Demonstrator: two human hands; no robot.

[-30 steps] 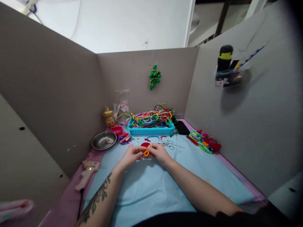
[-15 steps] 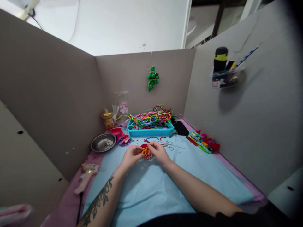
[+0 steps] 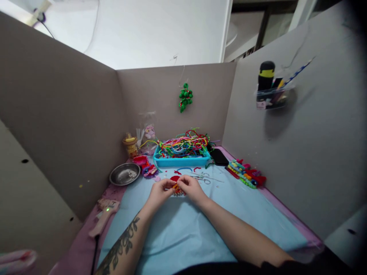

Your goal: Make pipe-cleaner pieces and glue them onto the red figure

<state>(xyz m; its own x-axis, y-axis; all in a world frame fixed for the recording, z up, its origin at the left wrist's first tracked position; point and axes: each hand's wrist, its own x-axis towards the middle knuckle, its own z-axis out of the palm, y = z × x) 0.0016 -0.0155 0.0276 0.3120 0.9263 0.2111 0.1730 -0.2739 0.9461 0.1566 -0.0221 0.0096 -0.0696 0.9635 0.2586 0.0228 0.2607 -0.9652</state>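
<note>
Between my two hands, over the middle of the blue-covered table, is a small red and orange pipe-cleaner piece [image 3: 179, 190]. My left hand [image 3: 159, 191] pinches it from the left side with thumb and fingertips. From the right, my right hand [image 3: 192, 188] is closed on it as well, its fingertips almost touching those of the left. Part of the piece is hidden behind the fingers; a rounded red part [image 3: 174, 178] shows above them. A pair of scissors [image 3: 205, 180] lies just beyond my right hand, near short pipe-cleaner scraps [image 3: 185, 169].
A blue tray [image 3: 182, 162] heaped with pipe cleaners stands at the back. To the left are a metal bowl [image 3: 119, 175], a pink glue gun [image 3: 103, 219] and a lidded jar [image 3: 131, 147]. On the right lie a phone [image 3: 219, 156] and colourful pipe-cleaner pieces [image 3: 246, 173]. Grey panels surround the table.
My fingertips have come closer together over the piece. The orange loop that stood up between them is now lower and mostly covered. The view has tilted slightly.
</note>
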